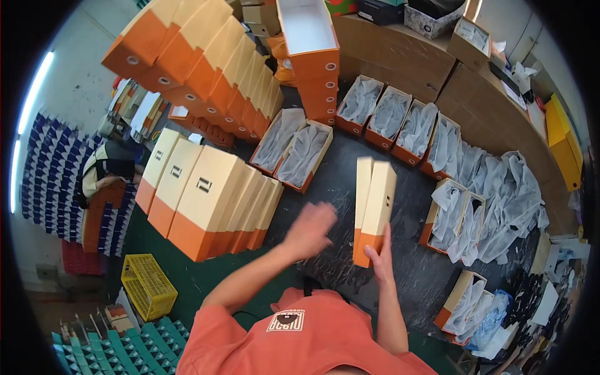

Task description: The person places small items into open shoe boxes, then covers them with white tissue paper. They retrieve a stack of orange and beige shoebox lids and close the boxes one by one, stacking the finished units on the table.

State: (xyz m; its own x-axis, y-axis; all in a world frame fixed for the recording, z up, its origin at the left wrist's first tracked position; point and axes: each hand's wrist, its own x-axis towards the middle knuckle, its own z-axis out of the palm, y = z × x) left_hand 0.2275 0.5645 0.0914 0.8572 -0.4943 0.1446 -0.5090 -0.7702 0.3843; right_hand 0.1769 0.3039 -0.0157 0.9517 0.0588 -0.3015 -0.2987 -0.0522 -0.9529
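My right hand (382, 255) grips the lower right side of a cream and orange shoebox (379, 194), its thumb on the near face. The box stands tall over the dark worktop (325, 169), with a narrow cream strip along its left side. My left hand (310, 230) is left of this box, apart from it. Motion blurs it, but its fingers look stretched out, with nothing visible in them. Closer to that hand stand several closed cream and orange shoeboxes (206, 187) in a row. Two open shoeboxes (301, 155) with pale tissue paper lie beyond it.
Tall stacks of orange and cream boxes (206, 69) rise at the far left, beside a column of nested boxes (314, 69). Open tissue-filled boxes (400, 125) curve along a cardboard wall (400, 56). Loose tissue paper (509, 200) lies right. A yellow crate (147, 287) stands lower left; another person (106, 169) is beyond.
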